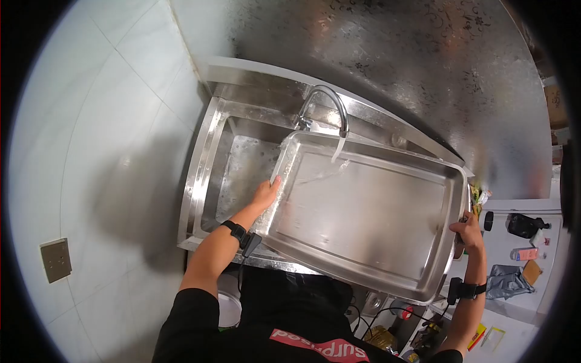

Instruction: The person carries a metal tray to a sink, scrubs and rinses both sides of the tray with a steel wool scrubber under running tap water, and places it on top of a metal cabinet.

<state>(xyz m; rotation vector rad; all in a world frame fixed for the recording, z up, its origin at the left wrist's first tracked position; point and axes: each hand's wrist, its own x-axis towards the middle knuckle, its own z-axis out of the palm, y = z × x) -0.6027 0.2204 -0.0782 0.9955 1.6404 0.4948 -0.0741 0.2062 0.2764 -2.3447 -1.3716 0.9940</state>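
Note:
A large rectangular stainless steel tray (363, 212) is held tilted over the sink (200, 181), its inside facing up. My left hand (266, 193) grips the tray's left rim, with the fingers hidden beneath it. At the opposite end, my right hand (469, 230) is closed on the right rim, thumb on top. Water runs from the curved faucet (330, 91) onto the upper left part of the tray and spreads over its bottom. The left part of the sink basin shows wet; the tray covers the rest.
A tiled wall (121, 121) with a socket plate (56, 260) stands at the left. Behind the faucet rises a patterned metal panel (387, 66). To the right, a white surface (508, 242) carries a black bag (525, 225) and a grey plastic bag (507, 282). Bottles and cables lie below.

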